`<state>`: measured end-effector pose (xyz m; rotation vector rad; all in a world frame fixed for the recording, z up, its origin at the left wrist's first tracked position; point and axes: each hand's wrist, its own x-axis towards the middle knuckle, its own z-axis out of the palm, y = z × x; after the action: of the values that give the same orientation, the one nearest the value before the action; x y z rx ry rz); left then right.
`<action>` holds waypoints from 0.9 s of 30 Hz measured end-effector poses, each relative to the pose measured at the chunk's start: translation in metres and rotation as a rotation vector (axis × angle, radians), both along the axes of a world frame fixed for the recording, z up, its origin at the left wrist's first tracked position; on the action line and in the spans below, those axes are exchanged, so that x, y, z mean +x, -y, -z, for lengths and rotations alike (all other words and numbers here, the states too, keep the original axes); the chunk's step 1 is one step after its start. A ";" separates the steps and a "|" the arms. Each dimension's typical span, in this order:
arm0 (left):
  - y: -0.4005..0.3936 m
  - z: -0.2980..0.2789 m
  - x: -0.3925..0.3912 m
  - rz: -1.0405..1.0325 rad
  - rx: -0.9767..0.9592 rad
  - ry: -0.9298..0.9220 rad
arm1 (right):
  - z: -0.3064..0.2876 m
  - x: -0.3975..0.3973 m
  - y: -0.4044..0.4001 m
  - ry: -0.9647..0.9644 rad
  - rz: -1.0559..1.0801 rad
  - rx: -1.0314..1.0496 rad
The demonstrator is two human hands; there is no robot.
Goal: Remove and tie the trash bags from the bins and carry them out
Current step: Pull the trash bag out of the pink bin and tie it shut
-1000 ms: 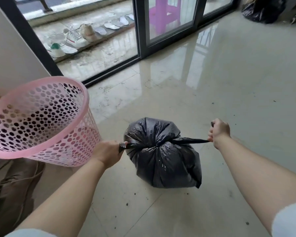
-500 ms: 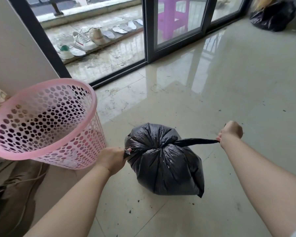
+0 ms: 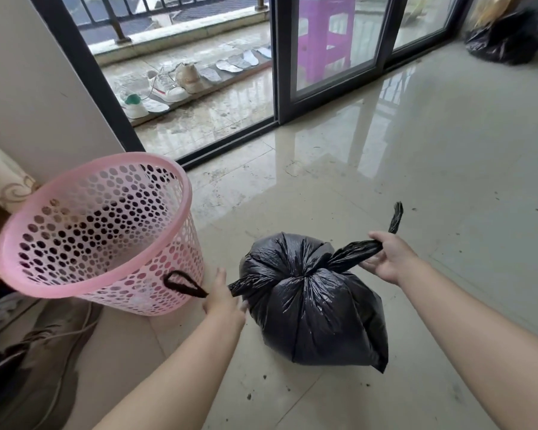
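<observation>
A full black trash bag stands on the tiled floor, knotted at its top. My left hand grips the left twisted end of the bag, and a loop of that end pokes out past the hand toward the bin. My right hand holds the right twisted end, whose tip sticks up beyond the fingers. To the left of the bag stands a pink perforated bin, with no bag in it.
A second black trash bag lies at the far right corner. Sliding glass doors stand ahead, one open to a balcony with shoes and a purple stool behind the glass. Wall and dark clutter at left. Grit dots the glossy floor.
Both hands have slackened their pull on the bag's ends. My right hand came in closer to the knot and its grip turned palm-up. The view shifted so the bag sits lower.
</observation>
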<state>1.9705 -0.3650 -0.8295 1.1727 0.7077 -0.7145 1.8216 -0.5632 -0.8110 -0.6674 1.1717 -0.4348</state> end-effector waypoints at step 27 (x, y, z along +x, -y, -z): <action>0.039 -0.034 0.005 0.545 0.191 1.142 | -0.019 0.029 -0.015 -0.321 -0.345 -0.222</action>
<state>1.9758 -0.4044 -0.7956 1.7099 -0.5324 -0.3004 1.8501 -0.5480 -0.7923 -1.1431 1.2866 -0.1674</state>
